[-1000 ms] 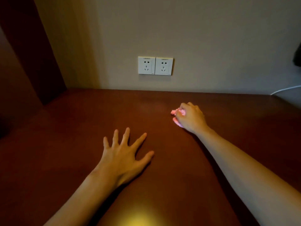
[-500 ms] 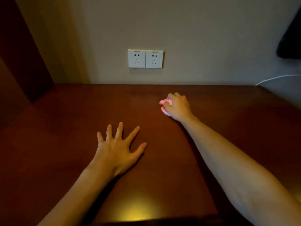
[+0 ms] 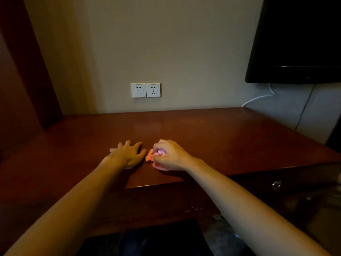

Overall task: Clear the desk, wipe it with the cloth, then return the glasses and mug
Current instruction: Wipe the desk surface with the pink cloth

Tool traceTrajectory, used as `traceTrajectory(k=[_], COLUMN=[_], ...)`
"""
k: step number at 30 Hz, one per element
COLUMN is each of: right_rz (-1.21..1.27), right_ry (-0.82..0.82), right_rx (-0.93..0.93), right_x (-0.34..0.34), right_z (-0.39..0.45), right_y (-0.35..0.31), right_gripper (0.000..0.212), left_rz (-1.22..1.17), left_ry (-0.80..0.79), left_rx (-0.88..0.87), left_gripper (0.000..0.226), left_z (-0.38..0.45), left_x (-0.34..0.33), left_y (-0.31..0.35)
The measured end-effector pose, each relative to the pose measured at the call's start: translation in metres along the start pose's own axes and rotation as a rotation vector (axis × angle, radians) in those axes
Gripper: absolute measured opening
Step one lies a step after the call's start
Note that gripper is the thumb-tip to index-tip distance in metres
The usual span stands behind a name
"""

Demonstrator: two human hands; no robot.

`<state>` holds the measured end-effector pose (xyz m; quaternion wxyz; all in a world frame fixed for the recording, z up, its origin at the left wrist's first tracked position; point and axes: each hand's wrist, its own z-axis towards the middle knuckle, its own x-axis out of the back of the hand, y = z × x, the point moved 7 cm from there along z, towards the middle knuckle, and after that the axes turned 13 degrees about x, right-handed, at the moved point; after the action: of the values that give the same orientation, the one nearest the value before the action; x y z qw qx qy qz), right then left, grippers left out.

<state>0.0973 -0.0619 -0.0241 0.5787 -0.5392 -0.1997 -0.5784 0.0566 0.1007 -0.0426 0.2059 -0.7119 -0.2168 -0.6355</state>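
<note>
1. dim room, beige wall [image 3: 184,52] ahead, with a white double socket plate [image 3: 145,90] set just above the back edge of the table [image 3: 230,137].
2. the table is dark reddish-brown wood with a soft sheen; its near edge runs below my wrists, and a drawer front with a small metal knob [image 3: 276,184] sits under it on the right.
3. a dark wooden panel [image 3: 27,71] stands along the left, meeting the table at its far left corner.
4. a black screen [image 3: 299,39] hangs on the wall at upper right; a white cable [image 3: 258,98] curves down from under it to the back of the table, and a thin dark cord [image 3: 304,108] drops beside it.
5. my right hand [image 3: 170,156] lies on the table near the front edge, fingers curled tight round the cloth [image 3: 150,156].
6. the cloth is small and bunched up, pink where it bulges between my thumb and fingers, more orange-pink where a corner pokes out to the left onto the wood. most of it is hidden inside my fist.
7. my left hand [image 3: 128,154] lies flat on the table just left of the cloth, fingers spread and straight, holding nothing; its thumb reaches almost to the cloth's poking corner, and i cannot tell if they touch.
8. both bare forearms stretch in from the bottom of the view.
</note>
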Motion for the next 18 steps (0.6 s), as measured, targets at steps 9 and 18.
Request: traceTrajectory(k=[9, 18], right_rz=[-0.229, 0.163], right_ry=[-0.123, 0.062], right_rx=[-0.008, -0.204], right_x=[0.028, 0.039], right_z=[0.001, -0.003], right_y=[0.015, 0.044], right_gripper=[0.03, 0.065], left_rz=[-0.146, -0.331], left_ry=[0.09, 0.146], left_rx=[-0.154, -0.274], left_gripper=[0.061, 0.065], left_z=[-0.04, -0.031], left_x=[0.015, 0.038], left_y=[-0.009, 0.011])
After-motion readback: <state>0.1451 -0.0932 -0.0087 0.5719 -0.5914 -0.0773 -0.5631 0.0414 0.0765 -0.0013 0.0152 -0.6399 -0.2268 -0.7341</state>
